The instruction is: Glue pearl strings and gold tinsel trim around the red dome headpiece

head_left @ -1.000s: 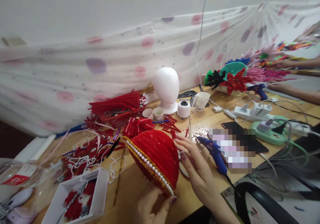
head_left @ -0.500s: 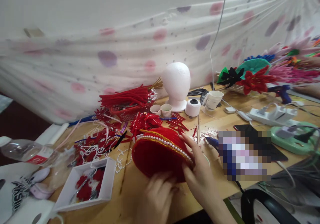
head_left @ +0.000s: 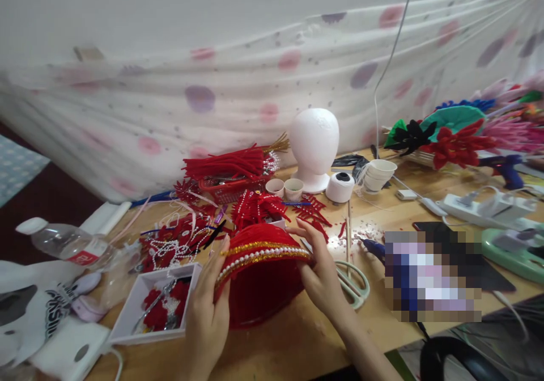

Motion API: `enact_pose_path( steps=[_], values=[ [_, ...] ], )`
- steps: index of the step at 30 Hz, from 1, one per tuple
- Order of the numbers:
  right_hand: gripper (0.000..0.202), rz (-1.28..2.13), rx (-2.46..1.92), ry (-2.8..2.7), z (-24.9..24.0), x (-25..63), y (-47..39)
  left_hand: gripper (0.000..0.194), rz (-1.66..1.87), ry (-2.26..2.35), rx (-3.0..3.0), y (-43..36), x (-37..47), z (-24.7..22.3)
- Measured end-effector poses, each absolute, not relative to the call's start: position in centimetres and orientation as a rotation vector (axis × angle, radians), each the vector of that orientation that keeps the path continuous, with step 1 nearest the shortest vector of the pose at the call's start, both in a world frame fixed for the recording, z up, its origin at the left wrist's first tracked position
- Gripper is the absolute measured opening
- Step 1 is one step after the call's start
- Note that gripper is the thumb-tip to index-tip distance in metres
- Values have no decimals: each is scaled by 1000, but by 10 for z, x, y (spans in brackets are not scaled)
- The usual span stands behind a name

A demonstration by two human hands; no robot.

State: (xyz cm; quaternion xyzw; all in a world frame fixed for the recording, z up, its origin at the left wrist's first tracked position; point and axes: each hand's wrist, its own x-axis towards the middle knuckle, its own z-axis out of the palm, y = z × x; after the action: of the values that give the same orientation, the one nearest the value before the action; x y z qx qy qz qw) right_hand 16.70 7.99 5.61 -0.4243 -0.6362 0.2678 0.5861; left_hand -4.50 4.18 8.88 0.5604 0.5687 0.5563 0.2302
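A red velvet hat (head_left: 263,290) is held between my two hands, its hollow underside turned toward me. Gold trim and a row of white pearl beads run along its front rim. My left hand (head_left: 208,307) grips the hat's left side, fingers pointing up. On the right side my right hand (head_left: 318,267) pinches the rim, with the thumb on the inside and the fingers over the outside. Green-handled scissors (head_left: 355,284) lie on the table just beyond my right hand, their blades partly hidden by it.
A white foam head (head_left: 314,143) stands at the back beside paper cups (head_left: 293,189) and a thread spool (head_left: 340,187). A white box (head_left: 123,324) of trimmings and a plastic bottle (head_left: 68,242) are at left. A glue gun (head_left: 372,249), power strip (head_left: 471,208) and cables lie at right.
My left hand has moved from below the hat up to its left side. The hat has turned so its opening faces me more, and the scissors have come into view.
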Motion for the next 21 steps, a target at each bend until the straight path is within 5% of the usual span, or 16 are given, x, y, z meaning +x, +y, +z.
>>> enact_pose_path(
  steps=[5, 10, 15, 21],
  values=[
    [57, 383, -1083, -1682, 73, 173, 68, 30, 1685, 1656, 1549, 33, -28, 79],
    [4, 682, -1095, -1297, 79, 159, 35, 51, 1774, 1697, 1902, 13, -3, 79],
    [32, 1287, -936, -1179, 96, 147, 20, 67, 1490, 1681, 2520, 0, -6, 95],
    [49, 1594, -728, -978, 114, 145, 19, 79, 1405, 1641, 2418, 16, -7, 131]
  ],
)
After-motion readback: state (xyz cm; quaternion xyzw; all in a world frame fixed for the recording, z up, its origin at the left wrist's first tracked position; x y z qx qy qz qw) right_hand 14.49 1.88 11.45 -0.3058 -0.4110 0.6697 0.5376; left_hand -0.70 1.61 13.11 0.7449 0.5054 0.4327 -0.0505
